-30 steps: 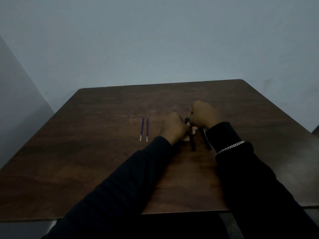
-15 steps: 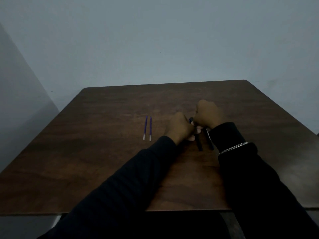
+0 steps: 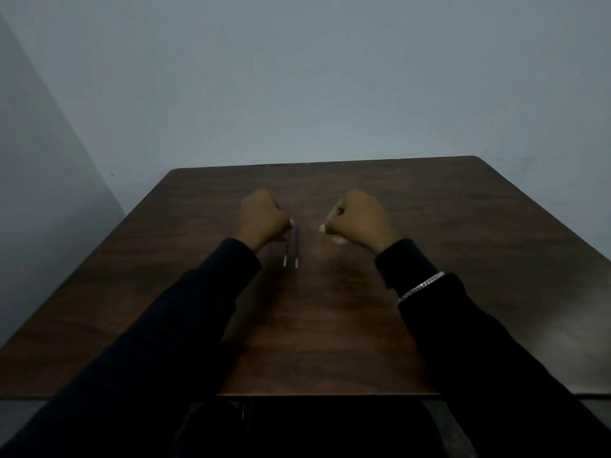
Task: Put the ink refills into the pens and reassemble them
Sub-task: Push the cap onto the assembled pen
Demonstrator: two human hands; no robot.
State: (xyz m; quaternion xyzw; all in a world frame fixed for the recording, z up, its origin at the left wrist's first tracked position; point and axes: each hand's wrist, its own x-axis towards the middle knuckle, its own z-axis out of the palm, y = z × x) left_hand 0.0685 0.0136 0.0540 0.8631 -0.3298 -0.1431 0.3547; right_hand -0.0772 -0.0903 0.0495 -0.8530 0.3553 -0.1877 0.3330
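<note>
Your left hand [image 3: 263,219] curled into a fist, grip contents unclear, two ink refills [image 3: 292,246] just beside it on table [image 3: 463,226], your right hand [image 3: 358,218] fisted apart, grip unclear

Curled fingers [image 3: 334,226] hide whatever either fist holds.

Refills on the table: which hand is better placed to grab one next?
Left. The left hand sits right beside the two refills, its fingers almost touching them. The right hand is curled further off, across a bare gap of table.
</note>
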